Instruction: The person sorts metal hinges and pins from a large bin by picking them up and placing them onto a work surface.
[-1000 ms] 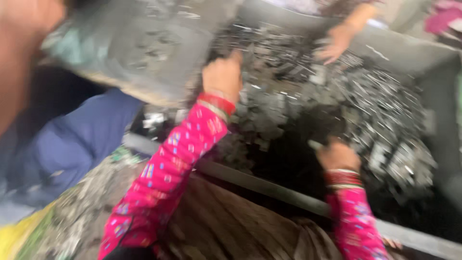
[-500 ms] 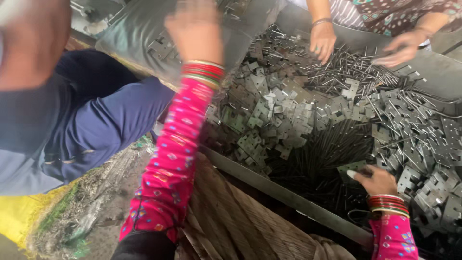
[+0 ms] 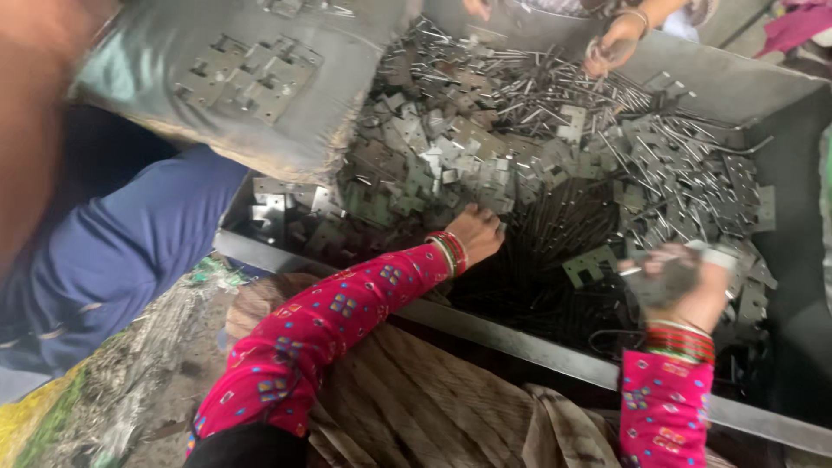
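A big grey metal bin holds a heap of small flat metal plates and thin metal rods. My left hand, in a pink patterned sleeve with red bangles, reaches down into the plates near the bin's middle, fingers curled among them. My right hand is raised over the bin's right side, blurred, closed around a few metal pieces. A plastic sack with metal plates inside is tipped over the bin's left corner.
A person in blue trousers stands at the left by the sack. Another person's hands work at the bin's far edge. Brown cloth lies over my lap below the bin's near rim.
My left hand came down from the sack into the plates at the bin's middle. My right hand lifted up out of the rods with metal pieces in it.
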